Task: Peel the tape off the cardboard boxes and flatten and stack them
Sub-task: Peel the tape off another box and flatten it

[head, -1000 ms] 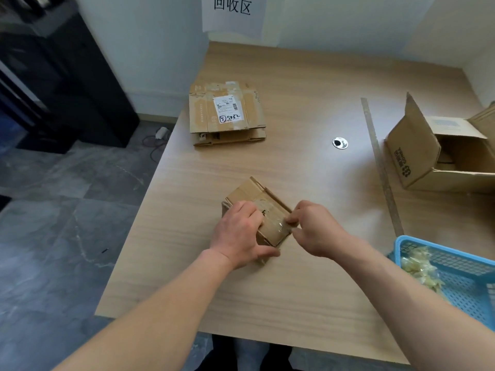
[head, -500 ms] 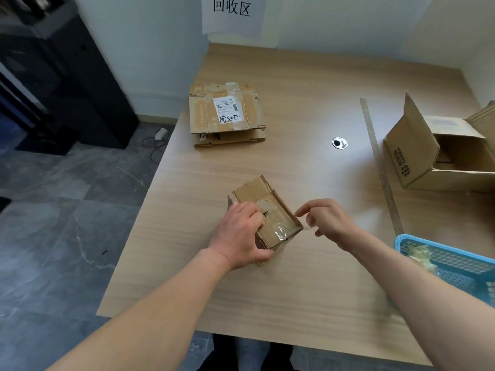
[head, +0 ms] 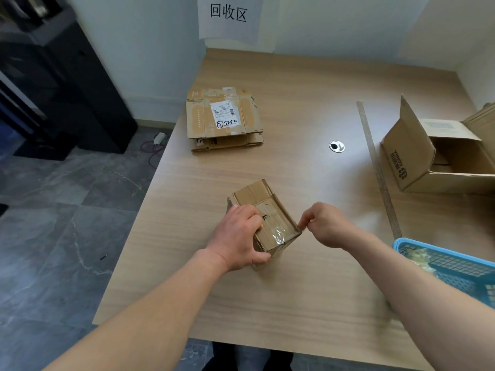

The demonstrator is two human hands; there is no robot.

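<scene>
Head: L grip (head: pixel 238 236) holds box (head: pixel 257 194); R grip (head: pixel 324 223) pinches tape (head: pixel 278 236), prob.; sign (head: pixel 229 17) "回收区".

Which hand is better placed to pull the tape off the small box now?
Right. The right hand pinches at the tape by the corner of the small box, while the left hand grips that box and steadies it.
</scene>
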